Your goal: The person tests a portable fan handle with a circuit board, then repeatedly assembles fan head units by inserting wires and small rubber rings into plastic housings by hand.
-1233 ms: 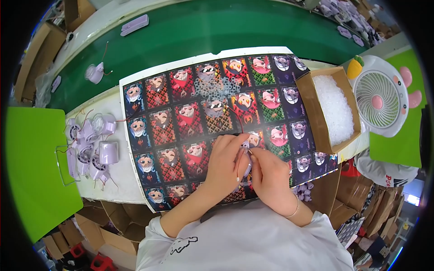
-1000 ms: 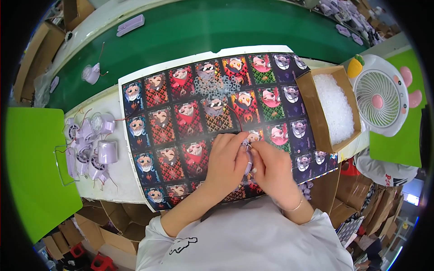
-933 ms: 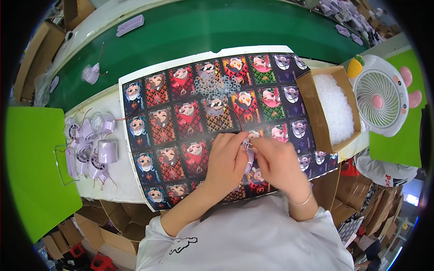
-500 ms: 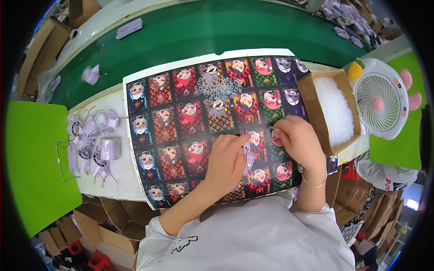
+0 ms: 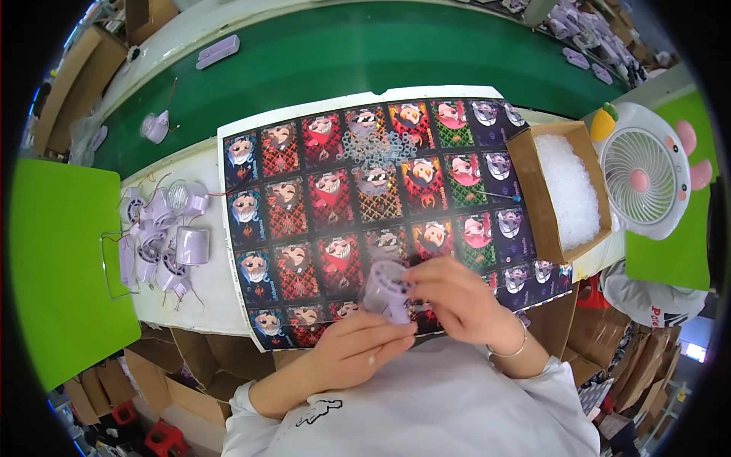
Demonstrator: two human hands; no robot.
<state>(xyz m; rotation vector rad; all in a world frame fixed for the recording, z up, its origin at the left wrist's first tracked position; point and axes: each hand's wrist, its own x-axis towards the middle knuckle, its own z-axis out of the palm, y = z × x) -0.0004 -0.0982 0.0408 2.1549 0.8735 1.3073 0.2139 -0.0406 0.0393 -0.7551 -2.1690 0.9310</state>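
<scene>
A lavender plastic fan housing, with a round spoked opening on top and a narrower lower part, is held low over the printed sheet, close to my body. My left hand grips its lower part, fingers wrapped under and along it. From the right, my right hand has its fingertips pressed against the housing's rim. Whether a small piece sits between those fingertips is hidden. Farther out on the sheet lies a spread of small translucent ring-like pieces.
Several lavender fan parts with wires cluster at left. A cardboard box of clear-white granules and a white fan stand at right. A thin rod with a blue end lies beside the box. Beyond runs a green belt.
Both hands have come closer to my body. The lavender part has turned, so its round opening shows. My right hand has moved left onto it, uncovering the thin rod.
</scene>
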